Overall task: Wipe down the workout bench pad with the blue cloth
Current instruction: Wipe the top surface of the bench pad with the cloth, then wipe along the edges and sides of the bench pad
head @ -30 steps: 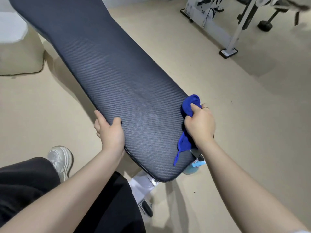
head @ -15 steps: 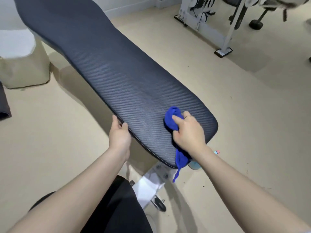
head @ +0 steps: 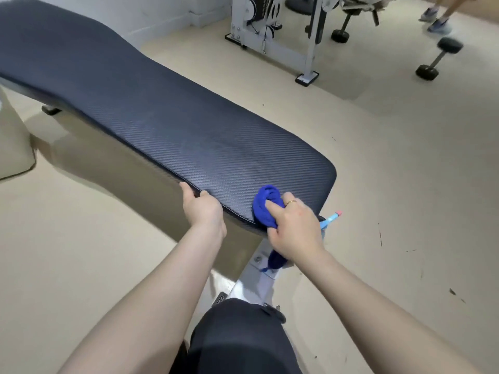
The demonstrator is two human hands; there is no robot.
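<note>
The blue cloth is bunched in the closed right hand at the bench pad's near end, its edge gripped by the left hand, while the long axis runs toward ten o'clock, nearer the right hand

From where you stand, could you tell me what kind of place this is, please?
Most likely a gym or home workout room. A long padded workout bench pad fills the foreground, a white weight machine frame stands at the back, and a dumbbell lies on the beige floor.
</note>
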